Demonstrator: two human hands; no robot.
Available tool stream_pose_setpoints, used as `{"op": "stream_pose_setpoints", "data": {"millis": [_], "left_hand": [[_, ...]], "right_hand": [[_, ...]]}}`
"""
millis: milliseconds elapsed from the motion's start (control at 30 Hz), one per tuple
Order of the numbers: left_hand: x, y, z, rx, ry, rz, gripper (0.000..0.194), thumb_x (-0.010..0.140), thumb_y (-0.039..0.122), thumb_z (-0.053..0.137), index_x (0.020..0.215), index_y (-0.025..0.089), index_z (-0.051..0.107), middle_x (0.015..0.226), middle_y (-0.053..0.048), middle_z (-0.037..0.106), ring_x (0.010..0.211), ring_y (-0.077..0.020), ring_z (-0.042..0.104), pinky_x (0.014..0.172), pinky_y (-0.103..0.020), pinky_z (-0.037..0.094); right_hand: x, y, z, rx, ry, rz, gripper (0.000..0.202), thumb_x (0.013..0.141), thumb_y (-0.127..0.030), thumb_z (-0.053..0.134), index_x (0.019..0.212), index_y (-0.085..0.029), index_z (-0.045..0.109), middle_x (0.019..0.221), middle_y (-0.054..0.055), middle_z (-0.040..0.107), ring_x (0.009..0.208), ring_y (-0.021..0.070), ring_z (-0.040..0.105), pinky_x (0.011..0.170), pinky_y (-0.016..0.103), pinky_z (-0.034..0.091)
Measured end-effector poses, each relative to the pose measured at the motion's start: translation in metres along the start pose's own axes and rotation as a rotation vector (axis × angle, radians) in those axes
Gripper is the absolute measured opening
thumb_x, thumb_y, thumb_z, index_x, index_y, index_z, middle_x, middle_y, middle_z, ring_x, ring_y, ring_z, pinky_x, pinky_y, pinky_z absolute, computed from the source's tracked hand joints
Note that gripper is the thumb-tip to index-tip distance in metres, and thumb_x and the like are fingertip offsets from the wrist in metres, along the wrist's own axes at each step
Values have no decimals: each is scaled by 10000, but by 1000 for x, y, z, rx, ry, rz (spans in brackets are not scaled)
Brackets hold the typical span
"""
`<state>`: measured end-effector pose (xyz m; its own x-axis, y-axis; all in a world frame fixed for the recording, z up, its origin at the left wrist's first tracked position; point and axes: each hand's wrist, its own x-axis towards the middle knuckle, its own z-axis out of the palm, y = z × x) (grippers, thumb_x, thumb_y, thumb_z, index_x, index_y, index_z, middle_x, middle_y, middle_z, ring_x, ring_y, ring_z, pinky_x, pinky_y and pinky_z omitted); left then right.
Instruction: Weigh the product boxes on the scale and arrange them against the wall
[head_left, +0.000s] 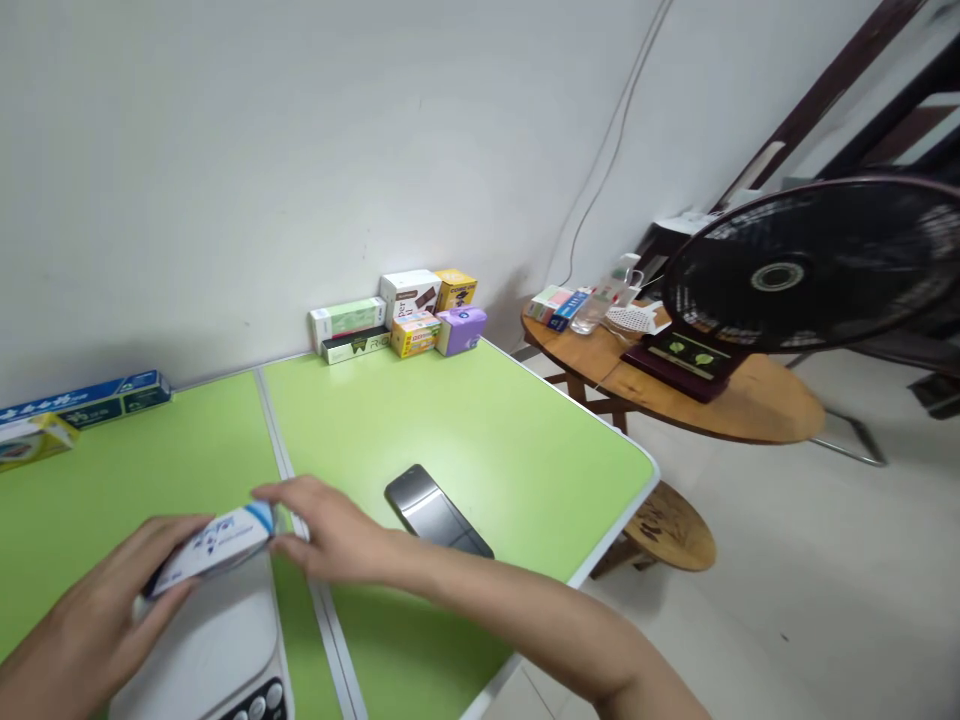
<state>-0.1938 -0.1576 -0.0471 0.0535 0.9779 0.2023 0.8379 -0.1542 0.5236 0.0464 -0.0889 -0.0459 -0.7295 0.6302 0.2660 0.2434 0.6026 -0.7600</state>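
Note:
A small white-and-blue box (217, 545) is held up over a white kitchen scale (217, 640) with buttons along its near edge. My left hand (112, 610) is closed around the box's left end, thumb on the near side and fingers over the far side. At the box's right end, my right hand (322, 530) pinches the blue-striped end between thumb and forefinger. The print on the box is blurred. A dark smartphone (439, 512) lies on the green table (360, 430) beyond my right forearm, which hides part of its near side.
Several small boxes, among them a purple pack (461, 330), stand against the wall. A long blue box (120, 395) and a yellow box (34, 440) lie at the left. At right, a fan (780, 275) stands on a wooden table (780, 400), above a wooden stool (675, 525).

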Motion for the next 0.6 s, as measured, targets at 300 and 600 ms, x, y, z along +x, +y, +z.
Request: {"op": "stream_pose_setpoints", "data": {"millis": [300, 600], "left_hand": [[137, 96, 77, 23, -192, 84, 371, 806, 220, 460, 1164, 197, 556, 1097, -86, 606, 965, -241, 596, 798, -354, 505], [224, 103, 145, 108, -203, 90, 378, 796, 126, 529, 1172, 165, 556, 1140, -105, 592, 1045, -259, 568, 891, -353, 458]], "right_hand": [[-11, 97, -85, 112, 358, 306, 431, 750, -158, 566, 1175, -228, 545, 1141, 73, 595, 1022, 200, 551, 781, 340, 463], [6, 188, -116, 180, 564, 437, 325, 717, -202, 563, 1041, -183, 564, 1056, 69, 582, 816, 160, 544, 743, 328, 462]]}}
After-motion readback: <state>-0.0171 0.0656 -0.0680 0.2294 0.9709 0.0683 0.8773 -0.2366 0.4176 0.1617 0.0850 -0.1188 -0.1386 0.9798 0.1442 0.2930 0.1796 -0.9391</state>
